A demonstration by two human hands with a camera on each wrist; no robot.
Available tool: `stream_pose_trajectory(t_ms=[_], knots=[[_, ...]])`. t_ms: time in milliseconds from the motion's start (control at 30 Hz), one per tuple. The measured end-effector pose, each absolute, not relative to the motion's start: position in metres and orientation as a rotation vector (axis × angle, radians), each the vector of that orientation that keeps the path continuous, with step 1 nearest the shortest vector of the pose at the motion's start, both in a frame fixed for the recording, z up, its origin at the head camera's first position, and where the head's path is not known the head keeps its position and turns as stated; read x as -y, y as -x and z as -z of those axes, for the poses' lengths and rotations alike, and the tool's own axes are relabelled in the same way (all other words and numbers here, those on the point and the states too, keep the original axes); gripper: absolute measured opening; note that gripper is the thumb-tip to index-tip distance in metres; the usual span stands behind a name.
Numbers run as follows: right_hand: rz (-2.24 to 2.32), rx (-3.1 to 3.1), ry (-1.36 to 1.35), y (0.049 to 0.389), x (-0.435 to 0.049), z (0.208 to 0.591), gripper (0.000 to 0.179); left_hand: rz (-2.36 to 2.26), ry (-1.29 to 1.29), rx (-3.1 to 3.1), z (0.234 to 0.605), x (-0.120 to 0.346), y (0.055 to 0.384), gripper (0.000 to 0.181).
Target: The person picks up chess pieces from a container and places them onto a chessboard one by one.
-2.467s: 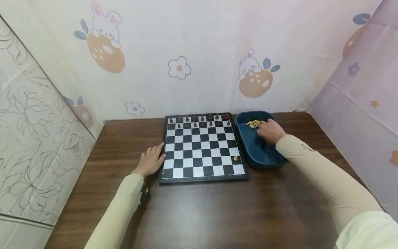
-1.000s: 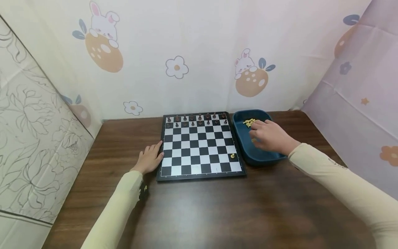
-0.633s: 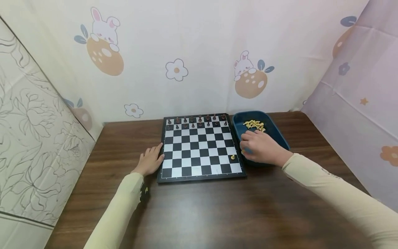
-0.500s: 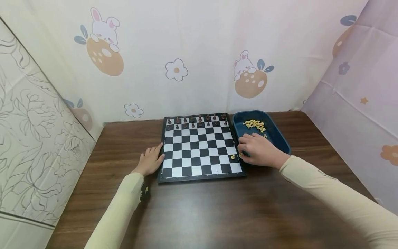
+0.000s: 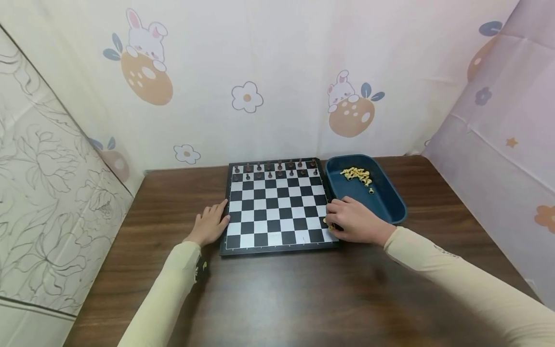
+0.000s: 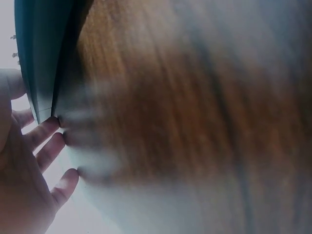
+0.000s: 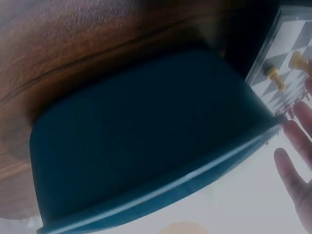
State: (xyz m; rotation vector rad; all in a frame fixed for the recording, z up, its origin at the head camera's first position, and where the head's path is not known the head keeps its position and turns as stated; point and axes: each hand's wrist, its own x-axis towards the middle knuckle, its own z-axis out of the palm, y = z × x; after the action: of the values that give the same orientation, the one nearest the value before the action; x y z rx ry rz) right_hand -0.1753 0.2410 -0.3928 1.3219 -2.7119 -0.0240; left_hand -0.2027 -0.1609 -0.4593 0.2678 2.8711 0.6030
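Note:
The black-and-white chessboard (image 5: pixel 273 212) lies on the wooden table, with dark red chess pieces (image 5: pixel 279 166) in two rows along its far side. My left hand (image 5: pixel 208 224) rests at the board's left edge, fingers spread and touching it. At the near right corner my right hand (image 5: pixel 353 221) pinches a yellow chess piece (image 7: pixel 298 62) over the board; fingers partly hide its kind in the head view. Close beside it a yellow pawn (image 7: pixel 275 79) stands on the board.
A dark blue tray (image 5: pixel 392 202) stands against the board's right side, under the right forearm's reach. Several yellow chess pieces (image 5: pixel 356 173) lie heaped at its far end, one (image 5: pixel 371 191) apart. A patterned curtain (image 5: pixel 282 120) hangs behind the table.
My right hand picked a yellow chess piece from the heap in the tray and carried it left and nearer, onto the board's near right corner. My left hand has stayed put.

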Motion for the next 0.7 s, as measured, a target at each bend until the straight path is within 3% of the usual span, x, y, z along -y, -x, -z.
stream_pose_trajectory(t_ms=[700], knots=[[0.036, 2.717, -1.341, 0.179, -0.241, 0.403, 0.014, -0.587, -0.294, -2.881, 0.459, 0.163, 0.204, 0.061]])
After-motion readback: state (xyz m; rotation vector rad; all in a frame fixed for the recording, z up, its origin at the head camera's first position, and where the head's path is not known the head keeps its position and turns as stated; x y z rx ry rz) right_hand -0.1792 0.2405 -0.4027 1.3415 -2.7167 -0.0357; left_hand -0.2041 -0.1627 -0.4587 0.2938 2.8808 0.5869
